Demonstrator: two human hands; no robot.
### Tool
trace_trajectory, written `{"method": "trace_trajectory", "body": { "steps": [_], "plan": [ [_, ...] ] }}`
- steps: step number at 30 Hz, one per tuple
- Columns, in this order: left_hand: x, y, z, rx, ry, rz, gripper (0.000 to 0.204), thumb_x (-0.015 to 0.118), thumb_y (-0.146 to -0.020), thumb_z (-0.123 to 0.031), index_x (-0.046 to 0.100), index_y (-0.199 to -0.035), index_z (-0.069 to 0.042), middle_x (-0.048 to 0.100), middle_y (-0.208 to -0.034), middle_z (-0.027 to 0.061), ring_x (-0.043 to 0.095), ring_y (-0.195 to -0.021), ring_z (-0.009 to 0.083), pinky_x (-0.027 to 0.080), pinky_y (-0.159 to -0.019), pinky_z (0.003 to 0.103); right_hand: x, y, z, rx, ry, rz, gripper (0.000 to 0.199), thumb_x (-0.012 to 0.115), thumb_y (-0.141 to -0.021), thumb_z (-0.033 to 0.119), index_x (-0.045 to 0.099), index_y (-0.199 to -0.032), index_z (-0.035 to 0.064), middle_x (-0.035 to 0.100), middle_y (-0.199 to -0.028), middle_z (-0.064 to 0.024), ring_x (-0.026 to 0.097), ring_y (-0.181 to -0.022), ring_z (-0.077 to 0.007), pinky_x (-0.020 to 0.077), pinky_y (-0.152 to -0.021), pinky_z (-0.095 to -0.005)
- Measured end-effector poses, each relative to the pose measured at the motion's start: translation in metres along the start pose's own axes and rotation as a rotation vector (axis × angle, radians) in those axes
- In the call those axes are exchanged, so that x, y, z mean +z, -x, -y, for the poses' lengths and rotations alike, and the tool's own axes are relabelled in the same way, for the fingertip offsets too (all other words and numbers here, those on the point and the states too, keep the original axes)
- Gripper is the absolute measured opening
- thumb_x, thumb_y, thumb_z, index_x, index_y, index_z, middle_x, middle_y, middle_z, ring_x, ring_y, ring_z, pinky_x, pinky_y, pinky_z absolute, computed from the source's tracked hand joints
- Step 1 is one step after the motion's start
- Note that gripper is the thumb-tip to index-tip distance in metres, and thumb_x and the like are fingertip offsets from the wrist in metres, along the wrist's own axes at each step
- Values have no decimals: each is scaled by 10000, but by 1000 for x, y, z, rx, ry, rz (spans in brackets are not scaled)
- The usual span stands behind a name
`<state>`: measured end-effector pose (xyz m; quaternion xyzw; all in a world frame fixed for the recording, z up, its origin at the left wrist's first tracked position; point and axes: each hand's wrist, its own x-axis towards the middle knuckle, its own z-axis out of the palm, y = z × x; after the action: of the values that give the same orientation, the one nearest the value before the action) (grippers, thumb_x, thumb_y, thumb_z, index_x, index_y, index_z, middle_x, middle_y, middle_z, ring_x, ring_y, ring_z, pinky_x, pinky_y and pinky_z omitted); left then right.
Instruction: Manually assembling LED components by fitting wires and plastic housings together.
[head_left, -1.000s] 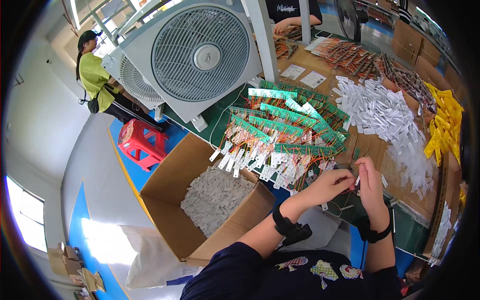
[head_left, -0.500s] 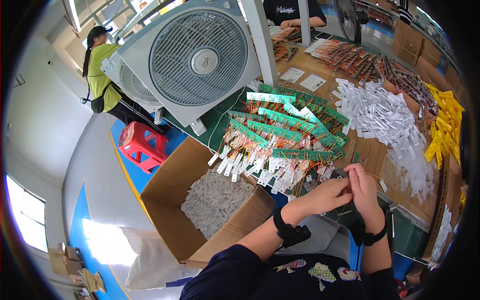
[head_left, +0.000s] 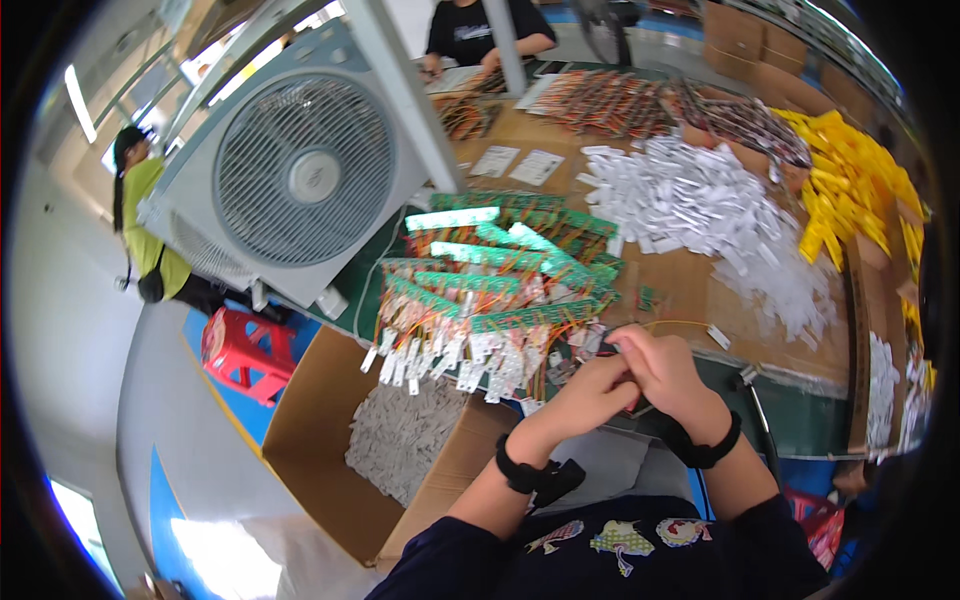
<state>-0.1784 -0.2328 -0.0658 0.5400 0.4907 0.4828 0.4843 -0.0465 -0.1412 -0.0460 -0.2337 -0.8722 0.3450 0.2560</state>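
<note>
Left hand (head_left: 595,392) and right hand (head_left: 668,372): fingers curled, touching each other (contents hidden; grip cannot be told). Green circuit boards (head_left: 535,316), wired: heaped on bench (head_left: 800,405), near left hand.

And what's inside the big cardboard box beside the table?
A heap of small pale pieces lies inside the cardboard box. Whatever is under the heap's top layer is covered and can't be seen.

The left hand (head_left: 588,392) and right hand (head_left: 668,374) have drawn closer together, now overlapping in view.
</note>
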Motion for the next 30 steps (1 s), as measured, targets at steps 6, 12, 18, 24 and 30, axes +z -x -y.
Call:
{"method": "trace_trajectory", "body": {
  "steps": [6,12,18,24,30],
  "plan": [
    [-5,1,1,-139,287,-32,138,469,-873,-129,566,-872,-32,551,-704,2,475,-616,78,359,-554,229,-10,-3,2,-290,44,-12,384,539,-892,149,532,-1248,6,522,-1188,-168,518,-1062,-331,440,-857,-394],
    [-2,-4,4,-182,491,-91,190,468,-848,-183,578,-844,-28,544,-707,17,457,-614,81,341,-558,223,-9,-2,-4,-338,-161,29,300,525,-908,103,542,-1190,2,545,-1171,-162,530,-1074,-335,428,-920,-402],
    [-4,-4,12,-202,681,85,212,531,-814,-194,575,-860,8,545,-738,42,490,-666,108,368,-589,232,1,4,-7,-353,-301,26,272,442,-956,136,548,-1171,6,544,-1227,-178,535,-1109,-341,425,-942,-405],
    [2,-2,8,-163,610,93,156,564,-813,-130,559,-896,2,538,-754,33,498,-660,123,381,-574,248,5,9,-6,-353,-366,-29,302,373,-981,171,575,-1137,9,586,-1175,-197,583,-1045,-341,458,-901,-393],
    [9,2,7,-118,653,54,135,551,-811,-78,563,-912,12,557,-790,38,506,-691,122,393,-597,254,6,11,-1,-299,-441,-56,362,339,-993,205,609,-1062,-25,606,-1128,-199,606,-1001,-313,482,-853,-368]
  ]
}}
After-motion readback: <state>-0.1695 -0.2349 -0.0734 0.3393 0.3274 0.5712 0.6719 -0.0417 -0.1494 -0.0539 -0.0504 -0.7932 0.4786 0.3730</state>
